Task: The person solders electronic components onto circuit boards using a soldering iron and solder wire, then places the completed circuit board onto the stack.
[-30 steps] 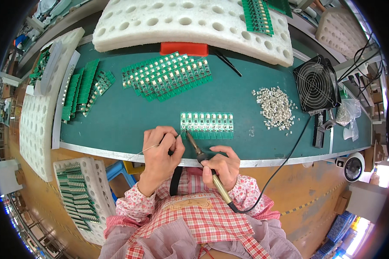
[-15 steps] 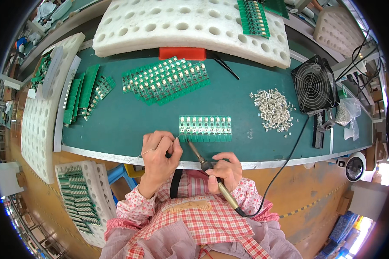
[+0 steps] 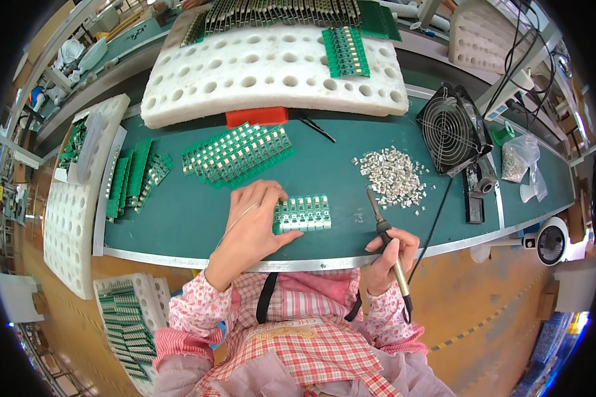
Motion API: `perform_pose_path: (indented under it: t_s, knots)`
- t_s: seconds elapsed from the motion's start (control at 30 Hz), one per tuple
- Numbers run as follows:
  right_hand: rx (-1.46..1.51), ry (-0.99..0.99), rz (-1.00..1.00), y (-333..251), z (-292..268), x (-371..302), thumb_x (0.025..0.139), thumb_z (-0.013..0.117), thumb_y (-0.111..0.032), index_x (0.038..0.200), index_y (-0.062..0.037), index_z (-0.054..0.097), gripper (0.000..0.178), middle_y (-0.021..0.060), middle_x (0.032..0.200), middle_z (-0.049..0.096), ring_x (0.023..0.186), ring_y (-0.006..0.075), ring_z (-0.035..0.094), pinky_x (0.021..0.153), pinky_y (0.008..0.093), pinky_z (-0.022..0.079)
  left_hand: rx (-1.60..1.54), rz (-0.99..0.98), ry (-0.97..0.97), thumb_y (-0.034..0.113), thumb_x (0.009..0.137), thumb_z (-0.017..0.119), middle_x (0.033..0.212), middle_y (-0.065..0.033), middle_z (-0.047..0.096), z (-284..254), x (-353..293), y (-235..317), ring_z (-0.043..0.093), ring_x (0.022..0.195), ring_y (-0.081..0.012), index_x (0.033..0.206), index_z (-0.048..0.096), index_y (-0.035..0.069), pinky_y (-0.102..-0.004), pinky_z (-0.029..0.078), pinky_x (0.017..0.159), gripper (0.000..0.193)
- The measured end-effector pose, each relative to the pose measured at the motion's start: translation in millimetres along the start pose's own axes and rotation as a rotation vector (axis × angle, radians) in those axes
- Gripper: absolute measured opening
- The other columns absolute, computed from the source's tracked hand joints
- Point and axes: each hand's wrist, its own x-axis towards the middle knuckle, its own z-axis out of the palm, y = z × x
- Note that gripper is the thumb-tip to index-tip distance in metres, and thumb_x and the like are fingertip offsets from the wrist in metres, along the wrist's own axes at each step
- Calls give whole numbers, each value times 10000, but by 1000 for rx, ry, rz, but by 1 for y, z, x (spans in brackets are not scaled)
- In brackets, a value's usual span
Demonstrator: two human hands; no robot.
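Note:
My left hand (image 3: pixel 250 221) is closed around the left end of a green circuit board panel (image 3: pixel 304 213), fingers at its far edge and thumb at its near edge. The panel lies flat on the green work surface, its left end hidden by the hand. A thin solder wire (image 3: pixel 237 223) runs across that hand. Held like a pen in my right hand (image 3: pixel 394 257) is a soldering iron (image 3: pixel 384 227). Its tip points away from me, apart from the panel, close to the left side of a pile of small white and metal components (image 3: pixel 396 175).
Overlapping circuit board panels (image 3: pixel 238 153) lie beyond my left hand, near a red block (image 3: pixel 257 117) and black tweezers (image 3: pixel 318 129). White foam (image 3: pixel 245 102) bears more boards at the back. A black fan (image 3: pixel 450 129) stands right. More boards (image 3: pixel 129 175) lean at left.
My left hand has gone from pinching solder wire beside the panel to gripping its left end. My right hand has drawn the iron rightward, off the panel. The view has shifted.

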Motion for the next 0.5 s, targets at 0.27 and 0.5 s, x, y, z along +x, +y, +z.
perform_pose_path:
  t_s: [0.27, 0.5]
  knots:
    - [30, -4, 6, 5, 1, -3, 953, 493, -80, 1077, 5, 527, 154, 93, 705, 599, 637, 140, 566, 671, 290, 486, 85, -76, -299, 262, 628, 887, 1049, -127, 589, -1, 20, 5, 545, 1046, -324, 1111, 604, 59, -409, 377, 918, 595]
    - [80, 12, -46, 15, -1, -8, 948, 544, -140, 1055, 23, 541, 195, 176, 968, 561, 588, 142, 575, 579, 275, 486, -1, -34, -204, 206, 678, 868, 1046, -122, 609, -3, 8, 11, 589, 964, -327, 1137, 562, 63, -408, 362, 932, 569]
